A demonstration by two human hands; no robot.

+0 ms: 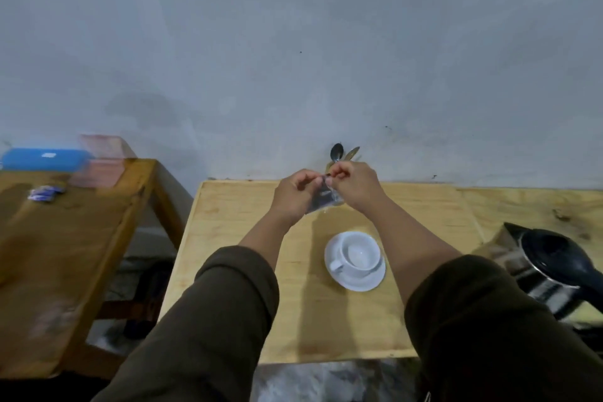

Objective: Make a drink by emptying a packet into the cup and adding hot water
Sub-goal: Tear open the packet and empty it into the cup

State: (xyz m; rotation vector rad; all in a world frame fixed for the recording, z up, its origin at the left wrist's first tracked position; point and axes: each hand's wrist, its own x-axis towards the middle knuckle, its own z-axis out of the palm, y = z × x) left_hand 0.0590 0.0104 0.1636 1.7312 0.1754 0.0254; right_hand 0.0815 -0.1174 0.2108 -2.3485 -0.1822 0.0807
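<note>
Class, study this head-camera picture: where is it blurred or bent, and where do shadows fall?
Head view: the packet between left hand and right hand is smeared; the blue box is blurred; the table edges bow; arm shadows fall beside the sharp cup.

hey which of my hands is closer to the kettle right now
Right. Your right hand pinches the packet above the table, on the side toward the kettle at the right edge. Your left hand, also on the packet, is farther from it.
</note>
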